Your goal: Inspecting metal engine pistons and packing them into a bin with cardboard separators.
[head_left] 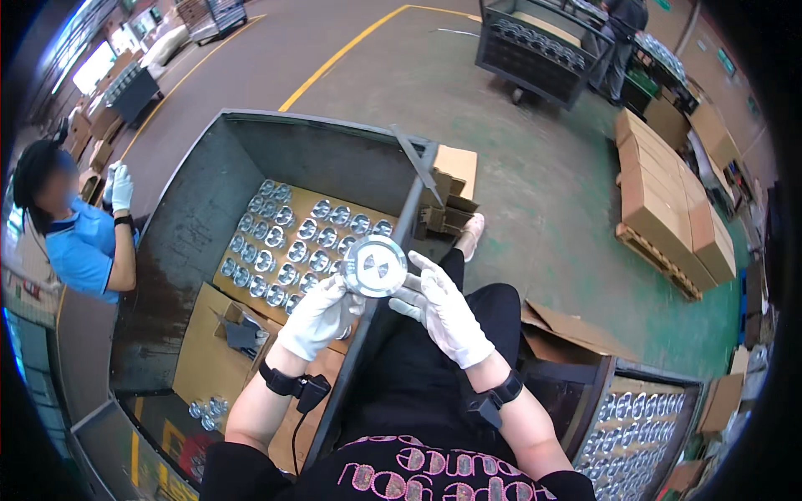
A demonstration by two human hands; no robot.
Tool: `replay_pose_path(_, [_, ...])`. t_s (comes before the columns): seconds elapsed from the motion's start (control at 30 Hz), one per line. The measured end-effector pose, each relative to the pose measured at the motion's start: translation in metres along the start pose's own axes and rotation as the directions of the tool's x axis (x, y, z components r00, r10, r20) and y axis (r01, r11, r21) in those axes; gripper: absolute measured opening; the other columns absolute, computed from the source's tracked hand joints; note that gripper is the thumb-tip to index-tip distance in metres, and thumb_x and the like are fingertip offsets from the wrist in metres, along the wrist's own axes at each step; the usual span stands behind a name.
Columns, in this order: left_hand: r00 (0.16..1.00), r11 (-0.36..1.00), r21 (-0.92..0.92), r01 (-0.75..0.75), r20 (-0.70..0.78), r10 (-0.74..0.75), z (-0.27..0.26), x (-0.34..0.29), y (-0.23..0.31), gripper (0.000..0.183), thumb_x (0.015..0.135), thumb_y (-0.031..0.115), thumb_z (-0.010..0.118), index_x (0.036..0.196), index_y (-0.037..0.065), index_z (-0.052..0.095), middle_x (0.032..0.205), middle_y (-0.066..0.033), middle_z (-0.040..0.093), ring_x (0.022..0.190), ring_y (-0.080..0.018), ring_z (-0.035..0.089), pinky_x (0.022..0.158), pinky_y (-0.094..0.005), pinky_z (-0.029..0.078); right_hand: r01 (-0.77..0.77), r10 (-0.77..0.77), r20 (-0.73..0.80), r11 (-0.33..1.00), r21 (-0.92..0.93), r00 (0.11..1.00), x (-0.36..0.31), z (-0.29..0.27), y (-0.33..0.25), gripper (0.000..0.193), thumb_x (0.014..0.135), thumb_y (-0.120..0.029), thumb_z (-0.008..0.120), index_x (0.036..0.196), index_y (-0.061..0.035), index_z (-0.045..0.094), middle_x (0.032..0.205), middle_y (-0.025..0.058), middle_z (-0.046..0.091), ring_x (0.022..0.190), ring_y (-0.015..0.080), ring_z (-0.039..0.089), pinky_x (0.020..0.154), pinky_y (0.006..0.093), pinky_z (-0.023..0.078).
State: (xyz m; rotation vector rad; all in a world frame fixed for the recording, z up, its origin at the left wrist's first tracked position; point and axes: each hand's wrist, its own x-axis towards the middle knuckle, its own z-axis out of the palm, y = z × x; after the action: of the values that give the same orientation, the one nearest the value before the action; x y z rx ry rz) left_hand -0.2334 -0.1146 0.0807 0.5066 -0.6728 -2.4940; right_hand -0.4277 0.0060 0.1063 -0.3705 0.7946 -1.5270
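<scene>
A shiny metal piston (pixel 375 265) is held up over the bin's near side, its round crown facing me. My left hand (pixel 322 316), in a white glove, is closed on its lower left edge. Beside its right edge is my right hand (pixel 443 313), also gloved, with fingers apart and stretched toward the rim; whether the fingertips touch it I cannot tell. Below and beyond, rows of pistons (pixel 298 250) stand on a brown cardboard sheet (pixel 294 200) inside a dark metal bin (pixel 188 213).
Inside the bin's near part lie a small open box (pixel 242 334) and a few loose pistons (pixel 209 409). Another bin of pistons (pixel 639 417) stands at my right. A person in a blue shirt (pixel 83 250) is at the left. Cartons (pixel 668 200) sit on a pallet at the right.
</scene>
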Motion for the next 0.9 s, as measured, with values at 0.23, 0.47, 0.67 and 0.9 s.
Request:
replay_pose_path(0.23, [0.953, 0.952, -0.091, 0.292, 0.115, -0.282, 0.028, 0.025, -0.021, 0.018, 0.095, 0.014, 0.060, 0.109, 0.003, 0.058, 0.097, -0.0053, 0.063, 0.086, -0.0154, 0.059, 0.077, -0.0298, 0.048, 0.172, -0.173, 0.032, 0.985, 0.026, 0.984, -0.010, -0.034, -0.004, 0.067, 0.096, -0.041, 0.057, 0.145, -0.0021, 0.032, 0.133, 0.0115, 0.051, 0.123, 0.0223, 0.052, 0.102, 0.0428, 0.044])
replay_pose_path(0.47, [0.921, 0.908, -0.153, 0.389, 0.079, -0.381, 0.028, 0.039, -0.051, 0.029, 0.098, 0.020, 0.054, 0.119, 0.000, 0.058, 0.117, -0.0085, 0.064, 0.108, -0.0185, 0.062, 0.097, -0.0327, 0.048, 0.028, -0.026, -0.066, 0.999, 0.024, 0.997, -0.042, -0.034, -0.010, 0.064, 0.089, -0.013, 0.066, 0.143, 0.0000, 0.035, 0.122, 0.0117, 0.060, 0.111, 0.0203, 0.061, 0.094, 0.0341, 0.051])
replay_pose_path(0.67, [0.946, 0.935, 0.152, 0.322, -0.086, -0.312, 0.059, 0.044, -0.065, 0.046, 0.102, 0.046, 0.040, 0.120, 0.008, 0.059, 0.114, -0.0049, 0.064, 0.106, -0.0182, 0.060, 0.094, -0.0369, 0.047, 0.240, -0.230, -0.292, 0.971, -0.001, 0.928, -0.049, -0.033, -0.008, 0.053, 0.088, -0.006, 0.065, 0.135, -0.0015, 0.040, 0.117, 0.0117, 0.060, 0.105, 0.0179, 0.062, 0.089, 0.0322, 0.054])
replay_pose_path(0.9, [0.965, 0.904, 0.341, 0.259, -0.139, -0.224, 0.069, 0.034, -0.076, 0.036, 0.098, 0.039, 0.054, 0.116, 0.008, 0.061, 0.105, -0.0019, 0.064, 0.096, -0.0132, 0.061, 0.087, -0.0325, 0.047, 0.362, -0.361, -0.388, 0.929, -0.073, 0.848, -0.048, -0.042, -0.007, 0.047, 0.087, -0.003, 0.064, 0.128, -0.0033, 0.041, 0.114, 0.0117, 0.057, 0.104, 0.0187, 0.060, 0.091, 0.0349, 0.053])
